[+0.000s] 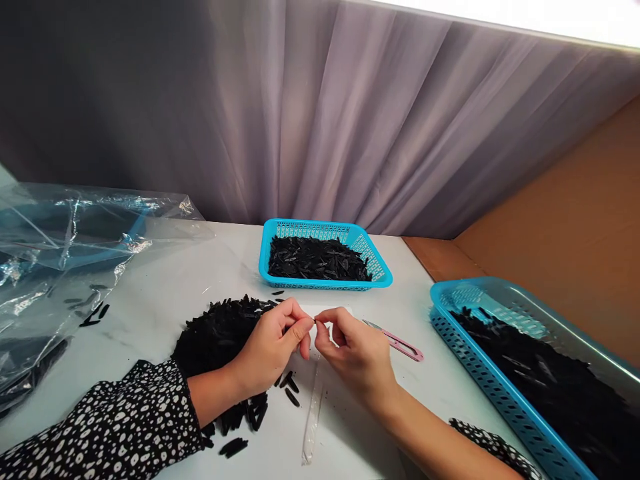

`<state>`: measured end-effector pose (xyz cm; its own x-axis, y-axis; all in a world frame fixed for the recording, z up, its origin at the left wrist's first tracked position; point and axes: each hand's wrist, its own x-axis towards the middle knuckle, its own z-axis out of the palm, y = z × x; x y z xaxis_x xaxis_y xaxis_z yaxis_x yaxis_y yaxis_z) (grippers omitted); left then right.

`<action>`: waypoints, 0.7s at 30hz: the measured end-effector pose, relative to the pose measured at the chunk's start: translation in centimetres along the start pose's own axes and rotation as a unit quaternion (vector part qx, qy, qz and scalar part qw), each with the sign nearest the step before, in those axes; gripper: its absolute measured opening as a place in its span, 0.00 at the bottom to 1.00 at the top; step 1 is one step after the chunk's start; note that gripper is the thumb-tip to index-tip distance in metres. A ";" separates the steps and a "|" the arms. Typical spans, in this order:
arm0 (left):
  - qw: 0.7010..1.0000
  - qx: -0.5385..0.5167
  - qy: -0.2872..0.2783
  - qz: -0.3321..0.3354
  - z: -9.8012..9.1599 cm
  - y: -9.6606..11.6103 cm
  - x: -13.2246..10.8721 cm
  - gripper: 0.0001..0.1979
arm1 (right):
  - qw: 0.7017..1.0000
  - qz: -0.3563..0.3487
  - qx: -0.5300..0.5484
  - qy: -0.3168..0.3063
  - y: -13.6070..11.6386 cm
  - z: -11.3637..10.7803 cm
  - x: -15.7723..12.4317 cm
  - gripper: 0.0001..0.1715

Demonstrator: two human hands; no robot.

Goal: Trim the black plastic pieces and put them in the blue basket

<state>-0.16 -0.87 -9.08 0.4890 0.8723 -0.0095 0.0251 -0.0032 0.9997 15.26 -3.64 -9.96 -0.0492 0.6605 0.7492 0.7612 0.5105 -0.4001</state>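
Note:
My left hand (273,347) and my right hand (357,353) meet over the white table, thumbs and forefingers pinched. Between their fingertips is a small dark piece (315,321), mostly hidden by the fingers. A heap of black elongated flakes (215,333) lies beside and under my left forearm, with a few loose flakes (291,397) near that hand. Just beyond my right hand rests a pink-handled craft knife (407,348), its blade pointing left. A narrow clear plastic strip (313,427) lies on the table below my hands.
A blue perforated basket (325,285) of black flakes stands at the back. Another, larger blue basket (480,380) with black pieces is at right, by a brown panel (565,227). Clear plastic sheeting (100,227) covers the left side. A grey curtain (320,113) hangs behind the table.

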 end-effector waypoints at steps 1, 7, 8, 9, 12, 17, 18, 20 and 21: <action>1.000 -0.013 -0.006 -0.006 0.0 0.0 0.0 0.15 | 0.999 0.034 0.027 -0.008 -0.1 -0.1 0.0 0.09; 0.996 -0.082 -0.024 -0.025 -0.1 0.1 0.2 0.18 | 0.941 0.267 0.197 -0.071 -0.1 -0.6 0.4 0.08; 0.995 -0.092 -0.026 -0.027 -0.1 0.2 0.2 0.18 | 0.926 0.296 0.221 -0.076 0.1 -0.5 0.5 0.09; 0.994 -0.099 -0.027 -0.030 -0.1 0.2 0.2 0.18 | 0.912 0.319 0.245 -0.079 0.3 -0.5 0.4 0.11; 0.993 -0.110 -0.024 -0.038 -0.1 0.2 0.2 0.19 | 0.873 0.361 0.318 -0.074 0.8 -0.1 0.1 0.16; 0.989 -0.123 -0.047 -0.061 -0.1 0.5 0.1 0.19 | 0.826 0.346 0.431 -0.112 0.4 0.3 -0.4 0.20; 0.987 -0.133 -0.061 -0.069 -0.2 0.5 0.1 0.18 | 0.819 0.340 0.448 -0.118 0.2 0.2 -0.3 0.20; 0.980 -0.157 -0.085 -0.086 -0.2 0.6 0.1 0.14 | 0.786 0.360 0.492 -0.101 -0.1 0.1 0.0 0.21; 0.977 -0.167 -0.091 -0.092 -0.2 0.6 0.1 0.11 | 0.763 0.382 0.515 -0.080 -0.2 0.1 0.2 0.21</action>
<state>-0.22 -0.68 -8.45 0.6509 0.7415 -0.1627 -0.1441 0.3311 0.9325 15.08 -3.57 -9.80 0.0132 0.9988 0.0478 -0.3016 0.0496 -0.9522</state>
